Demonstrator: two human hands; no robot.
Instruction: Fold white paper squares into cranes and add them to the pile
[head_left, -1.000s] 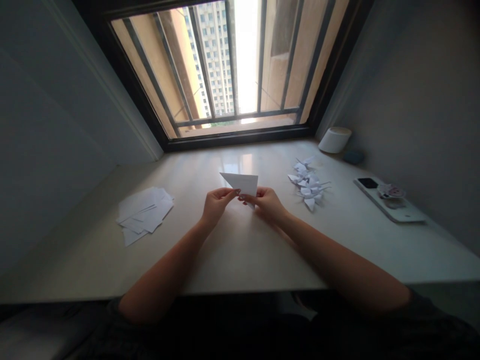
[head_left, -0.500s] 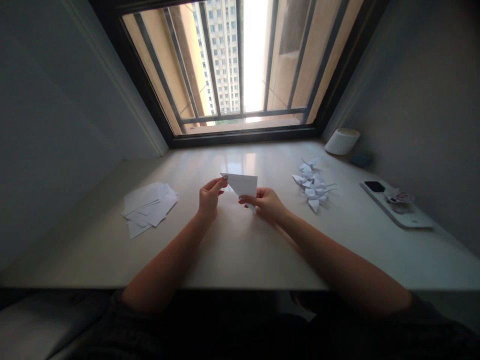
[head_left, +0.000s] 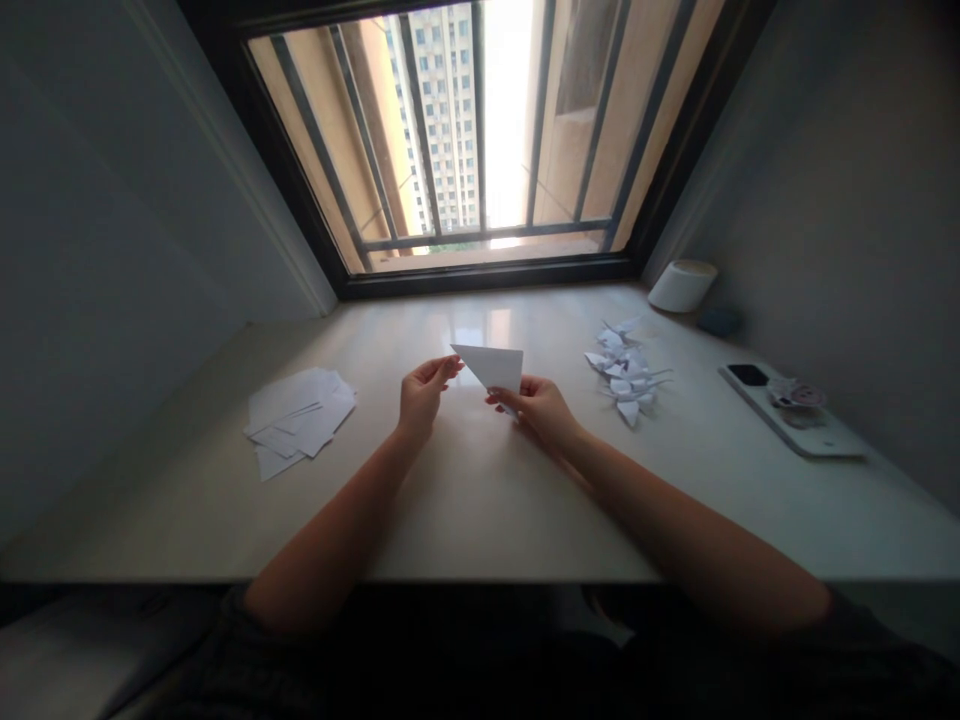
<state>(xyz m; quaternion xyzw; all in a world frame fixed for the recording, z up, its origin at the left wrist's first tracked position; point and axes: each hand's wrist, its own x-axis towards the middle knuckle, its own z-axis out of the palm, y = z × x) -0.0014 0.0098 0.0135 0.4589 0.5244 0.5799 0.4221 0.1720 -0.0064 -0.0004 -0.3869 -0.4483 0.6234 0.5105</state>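
Folded paper is held over counter, midway betw. L & R edges, pinched by R hand; L hand is part-curled, fingertips bunched nr paper's tip, hold can't be told.

Paper triangle held up between two hands over a pale surface.
The right grip pinches the white paper by its lower right part, thumb on the near face; the paper's sharp corner points left. The left grip has thumb and fingers drawn together right by that corner; whether they touch it is unclear. Left of the left grip, loose sheets overlap on the surface. Just right of the right grip lies a heap of folded pieces; farther right, a phone bears a small round item. Beyond both grips stands a barred window.
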